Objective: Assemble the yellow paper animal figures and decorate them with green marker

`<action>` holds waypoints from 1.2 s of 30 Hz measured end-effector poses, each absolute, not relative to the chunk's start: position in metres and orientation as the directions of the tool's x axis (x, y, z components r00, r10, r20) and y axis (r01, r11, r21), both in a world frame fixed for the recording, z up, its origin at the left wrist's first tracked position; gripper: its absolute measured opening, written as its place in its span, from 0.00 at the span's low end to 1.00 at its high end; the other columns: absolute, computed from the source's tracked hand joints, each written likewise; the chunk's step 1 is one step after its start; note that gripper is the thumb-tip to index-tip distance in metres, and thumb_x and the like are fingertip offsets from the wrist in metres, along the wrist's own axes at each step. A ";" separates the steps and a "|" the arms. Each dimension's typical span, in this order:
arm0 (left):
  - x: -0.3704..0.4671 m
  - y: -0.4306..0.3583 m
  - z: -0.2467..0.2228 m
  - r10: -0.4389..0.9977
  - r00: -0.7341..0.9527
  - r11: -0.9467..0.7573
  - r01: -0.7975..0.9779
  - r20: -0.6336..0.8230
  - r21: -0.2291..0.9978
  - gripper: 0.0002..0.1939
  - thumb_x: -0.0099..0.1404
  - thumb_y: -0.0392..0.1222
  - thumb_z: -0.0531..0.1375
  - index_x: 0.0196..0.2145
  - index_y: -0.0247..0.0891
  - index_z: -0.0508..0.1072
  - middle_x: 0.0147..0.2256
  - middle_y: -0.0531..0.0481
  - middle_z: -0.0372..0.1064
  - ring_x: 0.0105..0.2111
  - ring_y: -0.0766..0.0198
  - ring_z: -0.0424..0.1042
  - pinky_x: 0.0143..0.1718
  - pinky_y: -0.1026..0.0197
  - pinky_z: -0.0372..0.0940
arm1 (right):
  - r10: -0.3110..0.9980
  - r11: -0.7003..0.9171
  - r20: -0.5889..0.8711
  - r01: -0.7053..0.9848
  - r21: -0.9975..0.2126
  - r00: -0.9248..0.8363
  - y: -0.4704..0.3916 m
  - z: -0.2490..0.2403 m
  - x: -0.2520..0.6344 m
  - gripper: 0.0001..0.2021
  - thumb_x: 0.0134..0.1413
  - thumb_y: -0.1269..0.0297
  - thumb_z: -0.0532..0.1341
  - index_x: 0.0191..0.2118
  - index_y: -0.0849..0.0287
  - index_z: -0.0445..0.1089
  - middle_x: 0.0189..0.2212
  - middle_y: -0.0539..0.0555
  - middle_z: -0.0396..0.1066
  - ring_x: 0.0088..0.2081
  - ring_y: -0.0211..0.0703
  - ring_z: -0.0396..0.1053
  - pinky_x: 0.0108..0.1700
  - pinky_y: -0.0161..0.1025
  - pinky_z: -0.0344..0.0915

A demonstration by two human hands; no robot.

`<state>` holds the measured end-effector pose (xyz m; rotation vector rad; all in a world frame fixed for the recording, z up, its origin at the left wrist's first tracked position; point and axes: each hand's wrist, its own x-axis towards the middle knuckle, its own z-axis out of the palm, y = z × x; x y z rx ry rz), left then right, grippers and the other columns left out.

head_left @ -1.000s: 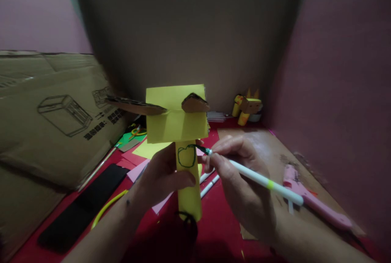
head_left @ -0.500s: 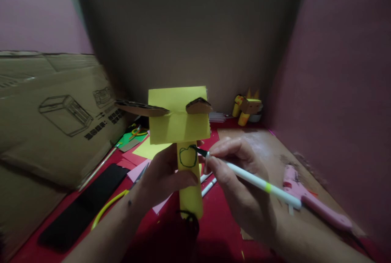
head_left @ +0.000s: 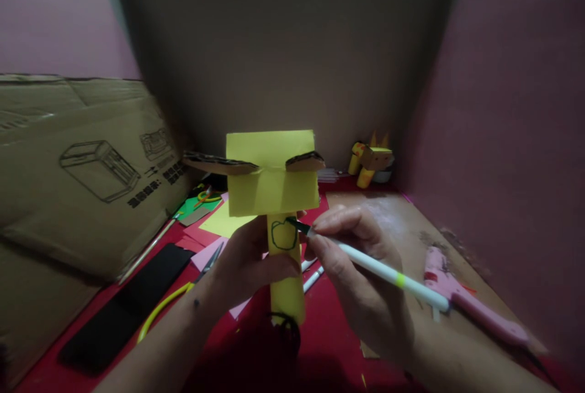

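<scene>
A yellow paper figure (head_left: 286, 292) stands upright in my left hand (head_left: 249, 265), whose fingers and thumb wrap round its tube body. Its head is a yellow block (head_left: 273, 193) with a brown cardboard ear on either side. A dark green rounded outline is drawn on the upper body, and a black curl hangs at the bottom. My right hand (head_left: 361, 265) grips a white brush pen (head_left: 372, 261) with a yellow-green band. The pen's dark tip touches or nearly touches the top of the outline.
On the red surface (head_left: 326, 344) lie a black slab (head_left: 125, 311), yellow-handled scissors (head_left: 159, 311) and coloured paper (head_left: 228, 224). A cardboard box (head_left: 91, 161) stands left. At right, a pink glue gun (head_left: 479, 308) rests on a brown board (head_left: 388, 210); behind is another yellow figure (head_left: 375, 158).
The yellow figure has shifted slightly to the right and its ears have tilted a little. The pen and my right hand have hardly moved.
</scene>
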<state>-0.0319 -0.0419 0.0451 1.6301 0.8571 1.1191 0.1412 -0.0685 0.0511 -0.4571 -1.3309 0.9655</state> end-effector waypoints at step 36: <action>-0.032 -0.040 0.043 0.892 0.352 -0.305 0.005 0.284 0.952 0.18 0.51 0.38 0.70 0.42 0.41 0.77 0.34 0.54 0.78 0.33 0.63 0.74 0.34 0.66 0.69 | 0.799 0.544 0.597 -0.336 -0.769 -0.072 -0.069 0.049 0.143 0.05 0.57 0.72 0.63 0.35 0.53 0.71 0.25 0.44 0.70 0.23 0.30 0.65 0.23 0.27 0.64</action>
